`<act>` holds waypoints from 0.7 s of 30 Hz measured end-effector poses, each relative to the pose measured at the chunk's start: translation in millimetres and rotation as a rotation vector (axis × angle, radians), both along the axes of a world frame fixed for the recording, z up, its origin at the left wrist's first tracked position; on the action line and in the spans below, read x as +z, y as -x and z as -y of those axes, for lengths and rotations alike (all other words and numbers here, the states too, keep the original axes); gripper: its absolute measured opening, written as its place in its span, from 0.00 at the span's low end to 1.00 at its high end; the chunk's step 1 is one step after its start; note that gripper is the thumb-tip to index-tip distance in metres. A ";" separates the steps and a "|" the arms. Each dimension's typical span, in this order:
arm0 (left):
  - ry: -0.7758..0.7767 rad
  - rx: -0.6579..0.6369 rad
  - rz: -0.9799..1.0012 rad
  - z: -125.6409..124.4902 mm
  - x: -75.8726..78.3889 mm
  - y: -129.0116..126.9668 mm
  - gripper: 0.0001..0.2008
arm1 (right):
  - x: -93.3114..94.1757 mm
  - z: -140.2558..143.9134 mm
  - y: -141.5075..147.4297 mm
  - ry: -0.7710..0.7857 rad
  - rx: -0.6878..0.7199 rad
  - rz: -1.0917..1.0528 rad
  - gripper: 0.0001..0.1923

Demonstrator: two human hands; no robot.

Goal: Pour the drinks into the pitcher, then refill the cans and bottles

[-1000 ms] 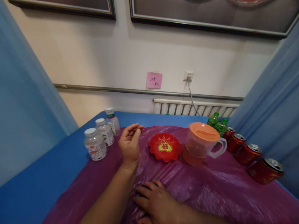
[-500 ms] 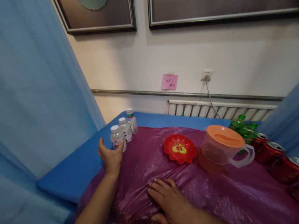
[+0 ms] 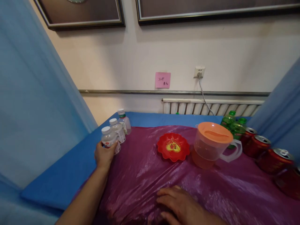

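My left hand [image 3: 104, 155] is wrapped round the lower part of the nearest clear plastic bottle [image 3: 108, 137], which has a white cap and a printed label. The bottle stands upright at the left edge of the purple plastic sheet [image 3: 138, 159]. Right behind it are a similar white-capped bottle [image 3: 118, 129] and a slimmer bottle with a green neck band [image 3: 124, 123]. My right hand [image 3: 179, 201] rests on the sheet near the front, fingers stretched out, holding nothing.
A red scalloped plate [image 3: 173, 147] lies mid-table. Right of it stands a clear pitcher [image 3: 206, 150] with an orange lid. Green bottles [image 3: 237, 128] and several red cans [image 3: 275, 160] line the right side. Blue curtains [image 3: 39, 78] hang at both sides.
My left hand has closed from an open grasp onto the nearest bottle. My right hand stays on the sheet, slightly lower in view. The whole view has shifted a little to the right.
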State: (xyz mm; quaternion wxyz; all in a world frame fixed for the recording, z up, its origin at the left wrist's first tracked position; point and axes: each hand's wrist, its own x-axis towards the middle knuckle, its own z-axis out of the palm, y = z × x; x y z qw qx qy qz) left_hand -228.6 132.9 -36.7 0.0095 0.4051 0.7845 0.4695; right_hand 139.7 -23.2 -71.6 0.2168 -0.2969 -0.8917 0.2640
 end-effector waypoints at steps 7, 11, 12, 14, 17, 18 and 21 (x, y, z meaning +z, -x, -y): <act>-0.245 -0.230 0.222 17.0 26.7 -57.7 0.30 | -10.2 -0.2 -22.7 0.043 -0.136 -0.136 0.15; -0.330 -0.517 0.455 10.5 40.6 -121.5 0.27 | -10.8 0.6 -26.3 0.112 -0.205 -0.178 0.12; -0.326 -0.585 0.482 7.6 41.9 -136.7 0.27 | -9.7 0.1 -27.7 0.120 -0.213 -0.188 0.12; -0.329 -0.689 0.438 2.0 40.9 -163.0 0.27 | -5.4 -2.3 -31.6 0.109 -0.226 -0.220 0.11; -0.390 -0.741 0.120 -4.3 30.4 -187.3 0.30 | 7.9 -10.9 -39.7 0.021 -0.292 -0.275 0.10; -0.420 -0.745 -0.010 -5.8 25.1 -191.3 0.30 | 14.1 -15.3 -42.1 -0.021 -0.331 -0.296 0.10; -0.492 -0.773 -0.307 -9.1 8.7 -193.5 0.28 | 34.3 -34.0 -44.9 -0.162 -0.460 -0.376 0.12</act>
